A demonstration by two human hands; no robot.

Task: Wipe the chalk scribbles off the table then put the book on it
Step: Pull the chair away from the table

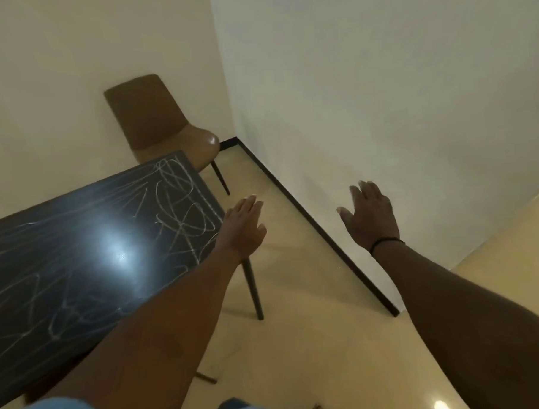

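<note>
Room: we see plain cream walls (pixel 380 75) meeting in a corner, with a glossy beige floor (pixel 313 310) and a dark skirting strip (pixel 309 224).
Counter: our dark, shiny rectangular counter (pixel 64 275) on thin legs stands at left, covered in white chalk scribbles (pixel 182 208).
Chair: a brown padded chair (pixel 156 122) stands just behind its far end.
Left hand (pixel 244 227): open, fingers straight, empty, by the counter's right corner.
Right hand (pixel 370 218): open, spread, holding nothing, over the floor.
</note>
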